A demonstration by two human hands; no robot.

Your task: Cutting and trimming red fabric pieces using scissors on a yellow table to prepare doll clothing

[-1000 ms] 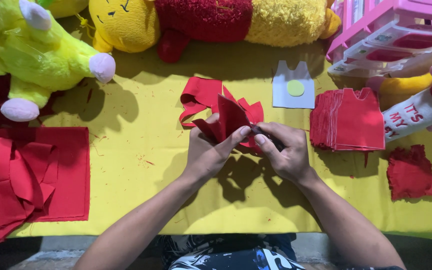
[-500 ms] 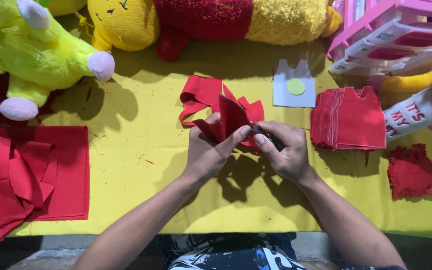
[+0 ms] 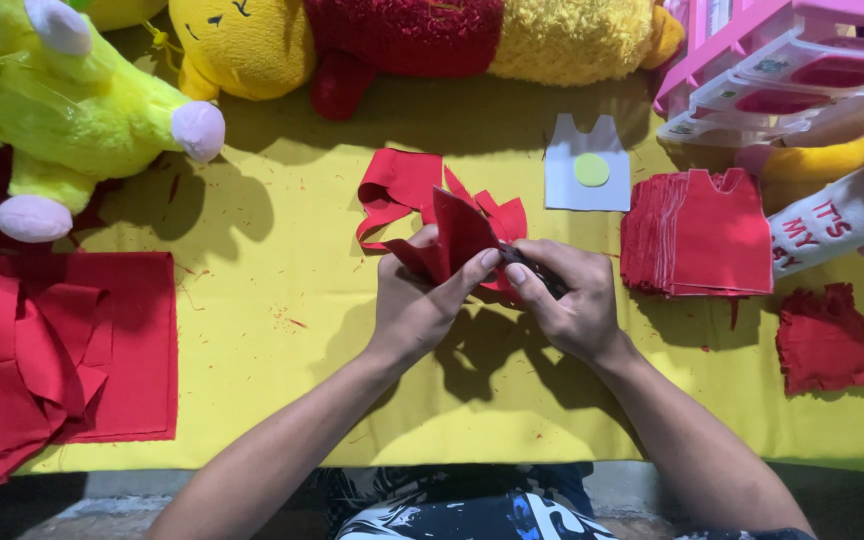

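The fingers of the left hand are pinching a folded piece of red cloth from one side, while the right hand is closing around a dark tool, apparently scissors, whose tip is meeting the cloth. The cloth is being held just above the yellow counter, at its middle, with a loose red strip trailing away behind it.

Progress, judging by the layout: a thick stack of finished red vest shapes is lying to the right, beside a white paper pattern with a yellow disc. A small pile of red scraps is sitting near the right edge. Uncut red fabric is waiting at the left, so a good deal appears to remain.

The tool is mostly hidden by the right hand's grip; its blades cannot be made out. The plush toys and the pink crate are cut off by the frame.
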